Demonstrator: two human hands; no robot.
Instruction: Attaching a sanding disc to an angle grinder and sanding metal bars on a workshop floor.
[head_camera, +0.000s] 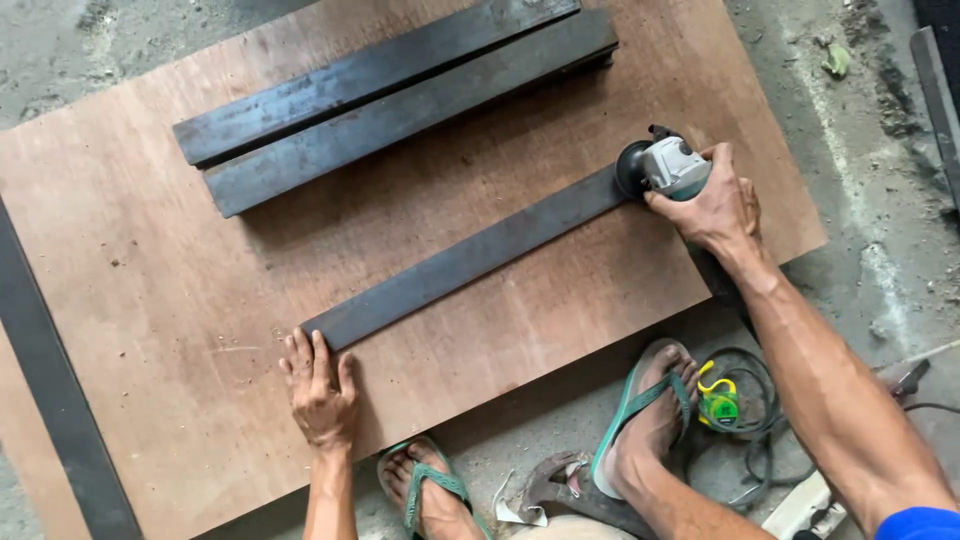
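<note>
A long dark steel flat bar (470, 258) lies diagonally on a brown plywood board (180, 300). My left hand (320, 392) rests flat on the board, fingers apart, with its fingertips against the bar's near left end. My right hand (718, 205) grips a grey-green angle grinder (668, 168). The grinder's disc sits at the bar's far right end.
Two more dark steel bars (400, 95) lie side by side at the back of the board. Another dark strip (55, 400) runs along the left edge. My feet in green sandals (640, 420), a black cable and a green-yellow tool (718, 402) lie on the concrete floor.
</note>
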